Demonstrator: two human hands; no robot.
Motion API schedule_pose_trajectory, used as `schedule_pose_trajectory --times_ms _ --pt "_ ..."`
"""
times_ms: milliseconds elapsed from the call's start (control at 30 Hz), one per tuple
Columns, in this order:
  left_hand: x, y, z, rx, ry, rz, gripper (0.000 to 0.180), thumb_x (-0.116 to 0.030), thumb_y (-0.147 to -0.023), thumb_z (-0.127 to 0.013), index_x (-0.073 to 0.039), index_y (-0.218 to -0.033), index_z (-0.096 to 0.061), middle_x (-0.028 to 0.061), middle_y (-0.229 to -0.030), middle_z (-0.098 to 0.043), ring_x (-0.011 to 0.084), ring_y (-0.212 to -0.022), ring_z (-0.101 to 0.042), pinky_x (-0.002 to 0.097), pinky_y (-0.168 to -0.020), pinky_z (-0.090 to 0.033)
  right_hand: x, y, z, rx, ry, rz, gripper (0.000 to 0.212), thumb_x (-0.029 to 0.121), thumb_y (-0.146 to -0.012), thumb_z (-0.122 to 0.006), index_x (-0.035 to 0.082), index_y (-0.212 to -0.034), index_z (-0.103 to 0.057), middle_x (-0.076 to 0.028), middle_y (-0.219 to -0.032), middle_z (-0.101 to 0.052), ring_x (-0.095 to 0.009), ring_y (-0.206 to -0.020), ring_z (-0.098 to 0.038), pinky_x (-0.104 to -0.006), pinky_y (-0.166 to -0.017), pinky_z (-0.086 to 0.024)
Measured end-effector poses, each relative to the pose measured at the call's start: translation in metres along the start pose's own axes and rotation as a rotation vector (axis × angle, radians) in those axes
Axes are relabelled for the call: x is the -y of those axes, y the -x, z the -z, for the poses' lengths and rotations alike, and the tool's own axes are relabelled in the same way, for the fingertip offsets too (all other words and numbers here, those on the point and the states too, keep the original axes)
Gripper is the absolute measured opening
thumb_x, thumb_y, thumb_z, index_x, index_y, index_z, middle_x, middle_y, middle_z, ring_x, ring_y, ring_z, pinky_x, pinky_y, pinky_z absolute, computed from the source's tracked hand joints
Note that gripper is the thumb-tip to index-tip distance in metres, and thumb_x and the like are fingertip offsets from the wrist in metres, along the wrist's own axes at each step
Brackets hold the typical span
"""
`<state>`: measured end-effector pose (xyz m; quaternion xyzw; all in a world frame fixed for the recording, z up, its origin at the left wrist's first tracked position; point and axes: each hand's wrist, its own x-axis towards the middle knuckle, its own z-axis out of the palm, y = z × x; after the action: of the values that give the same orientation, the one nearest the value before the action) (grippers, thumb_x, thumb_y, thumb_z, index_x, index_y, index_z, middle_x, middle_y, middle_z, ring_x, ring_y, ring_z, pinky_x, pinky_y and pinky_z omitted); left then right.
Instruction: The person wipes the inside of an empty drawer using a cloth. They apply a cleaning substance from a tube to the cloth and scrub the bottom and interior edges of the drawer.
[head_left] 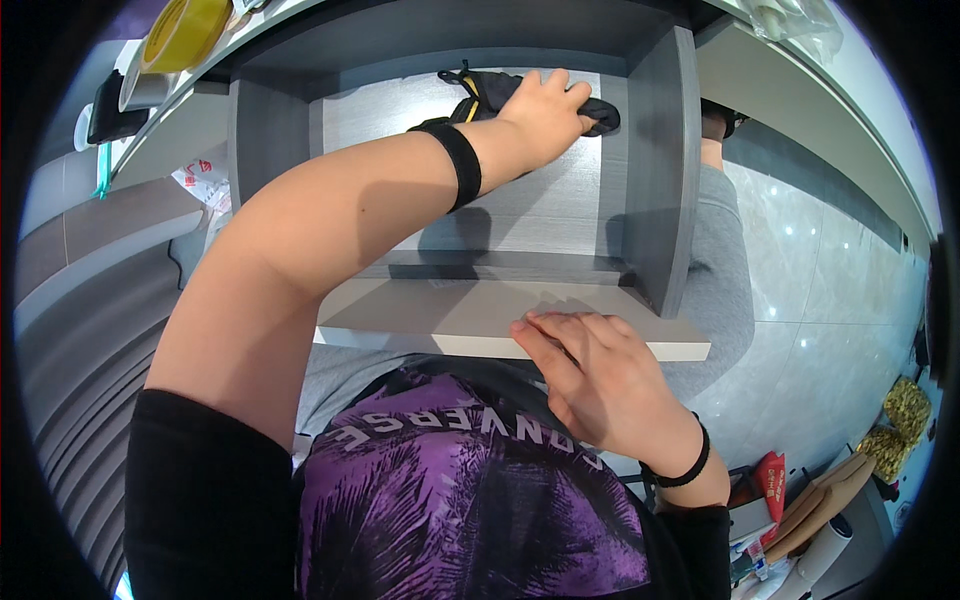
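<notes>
The drawer [676, 180] is pulled out in front of the person, with grey walls and a pale front board [430, 315]. Inside it, toward the far side, lies a black item [487, 92] with a yellow edge. It seems soft, but the hand covers its middle, so I cannot tell exactly what kind of thing it is; a small loop shows at its left end and a rounded dark part at its right.

The left hand [548, 115] is upon this item, the fingers bent and a little spread. They touch it, but their undersides are hidden, so I cannot tell whether they grasp it firmly. The left forearm crosses over the drawer and hides part of its left wall and bottom.

The right hand [605, 380] is at the front board, near its right end. Its fingers are loosely stretched, lie close together, and clasp nothing that can be seen. Whether the fingertips press on the board or are just above it is not clear.

At upper left, a yellow roll of tape [187, 35] is cut by the dark border. At upper right, a clear plastic bag [805, 30] is also only partly visible.
</notes>
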<state>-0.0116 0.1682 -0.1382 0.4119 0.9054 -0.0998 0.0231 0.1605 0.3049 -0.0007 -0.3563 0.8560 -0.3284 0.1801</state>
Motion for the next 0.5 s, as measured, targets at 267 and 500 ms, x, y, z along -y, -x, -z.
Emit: schedule_pose_trajectory --times_ms 267,500 --pt "-0.05 0.057 -0.006 -0.046 0.199 -0.513 0.026 -0.022 -0.077 -0.054 -0.027 -0.098 -0.068 0.0001 -0.1 -0.046 0.0222 -0.096 -0.044 0.0306 -0.076 -0.038 -0.004 0.0 -0.002 -0.003 -0.021 0.007 0.052 0.008 -0.066 -0.058 0.0 -0.116 -0.051 -0.013 -0.109 -0.054 -0.024 -0.094 -0.053 -0.0319 -0.08 -0.041" --pt "0.018 -0.016 -0.009 -0.021 -0.022 0.094 0.042 -0.014 -0.085 -0.05 -0.03 -0.123 -0.052 0.0064 -0.113 -0.045 0.0248 -0.103 -0.046 0.035 -0.083 -0.042 0.0 -0.002 0.0 -0.013 -0.034 -0.01 0.045 0.01 -0.069 -0.056 -0.002 -0.113 -0.054 -0.013 -0.108 -0.055 -0.024 -0.095 -0.054 -0.0317 -0.08 -0.04"
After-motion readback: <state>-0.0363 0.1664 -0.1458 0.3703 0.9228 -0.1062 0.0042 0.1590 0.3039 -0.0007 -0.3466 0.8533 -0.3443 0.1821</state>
